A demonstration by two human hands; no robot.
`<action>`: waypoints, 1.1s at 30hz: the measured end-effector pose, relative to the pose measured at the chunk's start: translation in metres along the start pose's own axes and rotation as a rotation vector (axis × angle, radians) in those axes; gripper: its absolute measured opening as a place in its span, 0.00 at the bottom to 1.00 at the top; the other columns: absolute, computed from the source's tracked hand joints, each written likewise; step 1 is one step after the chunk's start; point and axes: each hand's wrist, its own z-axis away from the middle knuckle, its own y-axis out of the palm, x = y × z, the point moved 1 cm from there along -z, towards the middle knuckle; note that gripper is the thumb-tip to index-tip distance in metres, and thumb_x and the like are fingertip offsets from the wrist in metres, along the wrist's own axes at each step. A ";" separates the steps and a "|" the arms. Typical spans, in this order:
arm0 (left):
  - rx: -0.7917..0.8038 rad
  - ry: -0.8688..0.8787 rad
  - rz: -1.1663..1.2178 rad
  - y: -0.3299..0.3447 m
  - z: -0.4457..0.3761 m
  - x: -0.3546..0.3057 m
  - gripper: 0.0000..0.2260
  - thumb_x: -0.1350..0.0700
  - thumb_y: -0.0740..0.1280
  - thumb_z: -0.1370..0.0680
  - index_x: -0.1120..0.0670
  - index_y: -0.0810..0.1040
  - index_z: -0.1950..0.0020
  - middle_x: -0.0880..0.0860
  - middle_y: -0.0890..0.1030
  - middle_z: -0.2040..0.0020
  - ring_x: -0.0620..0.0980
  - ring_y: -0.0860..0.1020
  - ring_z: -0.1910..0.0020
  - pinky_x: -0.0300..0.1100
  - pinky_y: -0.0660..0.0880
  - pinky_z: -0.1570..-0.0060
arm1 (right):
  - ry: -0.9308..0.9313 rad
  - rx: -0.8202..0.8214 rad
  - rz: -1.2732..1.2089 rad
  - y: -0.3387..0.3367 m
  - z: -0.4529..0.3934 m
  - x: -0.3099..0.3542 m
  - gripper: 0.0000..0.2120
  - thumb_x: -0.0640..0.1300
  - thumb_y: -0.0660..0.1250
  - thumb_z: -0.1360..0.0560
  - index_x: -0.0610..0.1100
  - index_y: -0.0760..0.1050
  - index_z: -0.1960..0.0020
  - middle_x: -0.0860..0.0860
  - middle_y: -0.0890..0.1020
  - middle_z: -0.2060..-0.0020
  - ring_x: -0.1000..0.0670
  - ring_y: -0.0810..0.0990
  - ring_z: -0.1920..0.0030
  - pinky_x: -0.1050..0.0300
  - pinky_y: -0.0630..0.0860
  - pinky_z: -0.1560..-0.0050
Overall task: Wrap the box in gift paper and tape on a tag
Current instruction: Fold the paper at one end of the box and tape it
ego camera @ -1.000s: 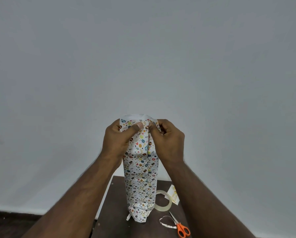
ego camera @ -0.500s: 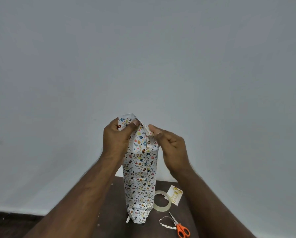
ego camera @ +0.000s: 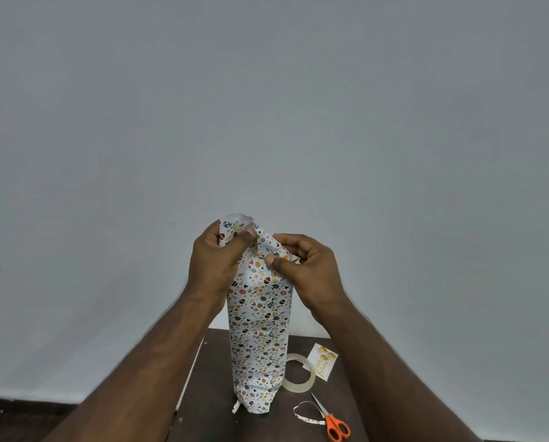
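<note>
Two-handed pinch (ego camera: 214,260) (ego camera: 311,269) on wrapped box's (ego camera: 258,330) top folds.

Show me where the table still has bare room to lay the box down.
Bare table lies left of the wrapped box, between it and the left edge. Right of it is crowded: tape roll, tag, scissors and a paper strip.

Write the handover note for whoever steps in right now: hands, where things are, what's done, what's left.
Left hand pinches the paper at the top of the wrapped box, which stands upright on the table. Right hand pinches the top fold beside it.
Tape roll, tag and scissors lie right of the box.
Done: sides wrapped.
Left: fold and tape the top, tape on the tag.
</note>
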 end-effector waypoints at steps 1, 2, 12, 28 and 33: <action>0.019 -0.004 0.021 -0.001 0.000 0.000 0.11 0.55 0.77 0.27 0.51 0.83 0.46 0.51 0.87 0.52 0.52 0.86 0.53 0.48 0.83 0.54 | 0.003 0.002 0.004 0.000 -0.001 0.000 0.16 0.36 0.79 0.30 0.49 0.84 0.45 0.50 0.87 0.50 0.51 0.86 0.47 0.49 0.84 0.46; 0.032 -0.008 0.035 -0.002 0.000 0.000 0.14 0.53 0.77 0.30 0.50 0.83 0.45 0.51 0.87 0.52 0.52 0.86 0.52 0.46 0.82 0.54 | 0.006 0.004 0.010 0.001 -0.001 0.000 0.16 0.36 0.79 0.30 0.48 0.84 0.46 0.50 0.87 0.51 0.50 0.86 0.48 0.49 0.84 0.46; -0.031 0.030 -0.067 -0.005 -0.003 0.002 0.06 0.57 0.75 0.23 0.52 0.84 0.46 0.52 0.87 0.51 0.53 0.86 0.52 0.58 0.83 0.47 | 0.050 0.128 -0.089 -0.007 0.005 0.002 0.23 0.33 0.76 0.28 0.46 0.78 0.35 0.50 0.85 0.43 0.51 0.84 0.42 0.54 0.82 0.44; 0.329 -0.132 -0.381 -0.050 0.028 0.058 0.35 0.46 0.81 0.34 0.42 0.70 0.30 0.42 0.82 0.37 0.44 0.80 0.37 0.53 0.78 0.35 | -0.351 -0.223 0.390 -0.011 0.011 0.018 0.15 0.38 0.72 0.24 0.55 0.76 0.43 0.57 0.79 0.44 0.58 0.79 0.50 0.68 0.75 0.54; 0.326 -0.128 -0.395 -0.045 0.027 0.058 0.36 0.45 0.81 0.35 0.42 0.70 0.30 0.42 0.81 0.36 0.45 0.81 0.38 0.52 0.78 0.36 | -0.637 0.024 0.953 0.000 0.010 0.049 0.19 0.37 0.69 0.24 0.49 0.78 0.34 0.53 0.78 0.34 0.55 0.79 0.45 0.55 0.79 0.53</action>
